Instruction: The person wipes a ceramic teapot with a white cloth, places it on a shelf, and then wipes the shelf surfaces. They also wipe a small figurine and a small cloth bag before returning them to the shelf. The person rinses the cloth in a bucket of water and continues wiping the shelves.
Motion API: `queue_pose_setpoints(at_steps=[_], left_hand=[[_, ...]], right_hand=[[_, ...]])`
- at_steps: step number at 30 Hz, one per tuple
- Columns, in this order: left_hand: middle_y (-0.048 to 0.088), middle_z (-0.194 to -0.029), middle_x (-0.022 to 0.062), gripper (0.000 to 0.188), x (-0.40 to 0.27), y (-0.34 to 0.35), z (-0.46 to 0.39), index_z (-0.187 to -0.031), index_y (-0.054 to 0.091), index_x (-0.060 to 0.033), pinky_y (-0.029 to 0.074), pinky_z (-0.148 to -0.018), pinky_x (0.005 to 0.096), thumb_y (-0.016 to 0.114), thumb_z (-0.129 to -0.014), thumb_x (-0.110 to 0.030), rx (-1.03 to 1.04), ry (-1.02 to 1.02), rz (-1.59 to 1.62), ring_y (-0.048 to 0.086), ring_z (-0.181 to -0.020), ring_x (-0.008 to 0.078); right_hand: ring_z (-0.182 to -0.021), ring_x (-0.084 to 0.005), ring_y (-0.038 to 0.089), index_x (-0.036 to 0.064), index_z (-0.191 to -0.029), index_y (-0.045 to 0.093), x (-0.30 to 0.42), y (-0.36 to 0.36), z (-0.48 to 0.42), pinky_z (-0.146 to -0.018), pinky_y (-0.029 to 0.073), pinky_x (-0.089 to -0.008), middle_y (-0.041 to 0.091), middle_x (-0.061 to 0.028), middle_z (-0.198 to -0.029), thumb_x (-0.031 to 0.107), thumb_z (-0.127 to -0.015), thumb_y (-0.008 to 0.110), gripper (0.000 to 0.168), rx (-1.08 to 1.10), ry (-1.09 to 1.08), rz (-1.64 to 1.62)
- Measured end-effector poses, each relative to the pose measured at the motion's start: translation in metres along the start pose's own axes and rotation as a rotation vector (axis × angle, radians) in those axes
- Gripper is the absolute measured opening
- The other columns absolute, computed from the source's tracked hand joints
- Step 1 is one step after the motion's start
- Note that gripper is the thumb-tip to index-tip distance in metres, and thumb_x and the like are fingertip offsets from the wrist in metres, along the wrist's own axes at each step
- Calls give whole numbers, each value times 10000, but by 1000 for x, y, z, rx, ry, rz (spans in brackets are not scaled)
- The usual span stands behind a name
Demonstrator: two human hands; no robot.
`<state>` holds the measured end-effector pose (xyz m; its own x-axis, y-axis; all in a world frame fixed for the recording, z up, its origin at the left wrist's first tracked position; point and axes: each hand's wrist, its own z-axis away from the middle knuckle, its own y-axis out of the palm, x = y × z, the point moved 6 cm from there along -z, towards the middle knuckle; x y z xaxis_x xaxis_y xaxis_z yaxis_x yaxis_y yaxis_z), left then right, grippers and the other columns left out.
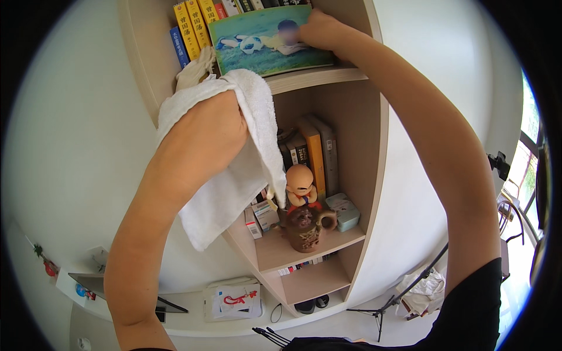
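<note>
My right hand (327, 35) grips the right end of a photo print (263, 61), which shows a child lying on grass with a soccer ball. The print leans on its long edge at the front of the upper shelf (320, 77), before a row of books (189, 30). A white towel (232, 188) drapes over my left hand (210, 109) and hangs down from it. The towel covers the fingers of that hand, so their grip is hidden. Beside the towel's top lies a cream cloth item (197, 68) on the shelf's left side.
On the shelf below stand a bald-headed figurine (300, 180), a brown clay teapot (305, 232), a pale tin (344, 210), small boxes (265, 215) and upright books (314, 149). The towel hangs close to the figurine. A black tripod (380, 311) stands low at the right.
</note>
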<state>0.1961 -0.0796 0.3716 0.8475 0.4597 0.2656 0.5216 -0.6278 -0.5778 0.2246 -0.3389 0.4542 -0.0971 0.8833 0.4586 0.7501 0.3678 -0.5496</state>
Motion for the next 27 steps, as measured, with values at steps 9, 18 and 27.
queue_pose_setpoints(at_steps=[9, 18, 27], left_hand=[[687, -936, 211, 180, 2, 3, 4, -945, 649, 4, 527, -751, 452, 622, -911, -171, -23, -48, 3, 650, -873, 420], [686, -868, 195, 153, 2, 1, 3, -898, 673, -12, 521, -700, 452, 620, -888, -155, -63, -22, -86, 651, -809, 396], [678, -843, 196, 163, -1, -4, 8, -885, 676, -18, 517, -666, 468, 611, -885, -168, -80, 0, -96, 649, -768, 402]], right_hand=[[-963, -419, 688, -124, -1068, 666, 67, 3, 44, -888, 552, -470, 705, -282, -1007, 232, -887, 591, 406, -404, -390, 825], [-1094, -362, 663, 78, -1241, 711, 172, 107, 4, -989, 518, -403, 706, -195, -1159, 231, -808, 728, 460, 47, -820, 390], [-777, -377, 730, 12, -1153, 681, 157, 124, -53, -781, 624, -420, 738, -176, -910, 201, -1028, 399, 361, 363, -64, -1054]])
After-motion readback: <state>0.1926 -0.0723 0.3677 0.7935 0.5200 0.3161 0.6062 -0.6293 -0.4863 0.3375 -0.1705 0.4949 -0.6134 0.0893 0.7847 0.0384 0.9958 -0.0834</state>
